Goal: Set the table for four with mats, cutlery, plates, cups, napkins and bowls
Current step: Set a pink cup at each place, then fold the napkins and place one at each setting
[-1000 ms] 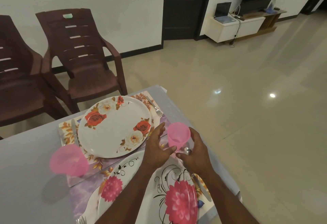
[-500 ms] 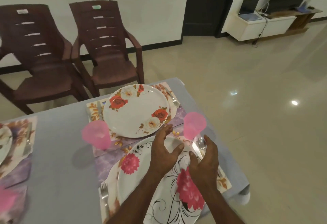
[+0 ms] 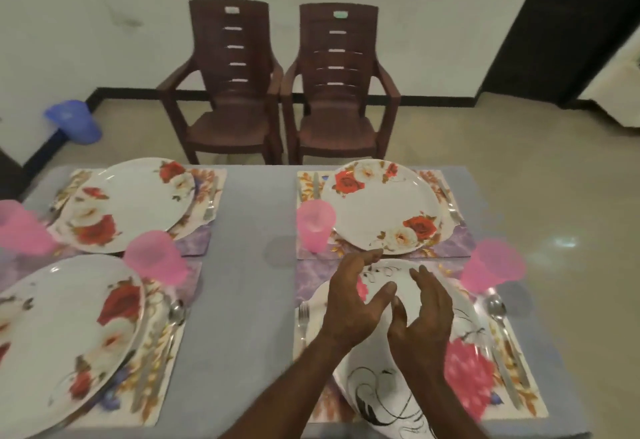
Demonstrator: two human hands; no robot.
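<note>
Both hands hover above the plate [image 3: 398, 400] with pink flowers and black scrolls at the near right corner of the tabletop [image 3: 242, 265]. The left hand [image 3: 353, 303] has its grip loose, fingers spread and straight, holding nothing. The right hand [image 3: 420, 317] is just beside it, fingers likewise relaxed and apart, with nothing in its grip. That plate sits on a mat [image 3: 519, 379], with a fork [image 3: 303, 321] along its left edge and a spoon [image 3: 498, 317] on its right. A pink cup [image 3: 491, 265] stands at the mat's far right corner, close to the tabletop's right edge. Toward the far right corner lies a rose-patterned plate [image 3: 384, 206] on its mat, with a second pink cup [image 3: 315, 225] just beside its left rim. On the left half are two more rose plates, one far [image 3: 131, 203] and one near [image 3: 59, 334], each on a mat, with a third pink cup [image 3: 156, 262] between them and a fourth [image 3: 20, 227] at the left edge. Two brown chairs [image 3: 284, 85] stand beyond the far edge.
</note>
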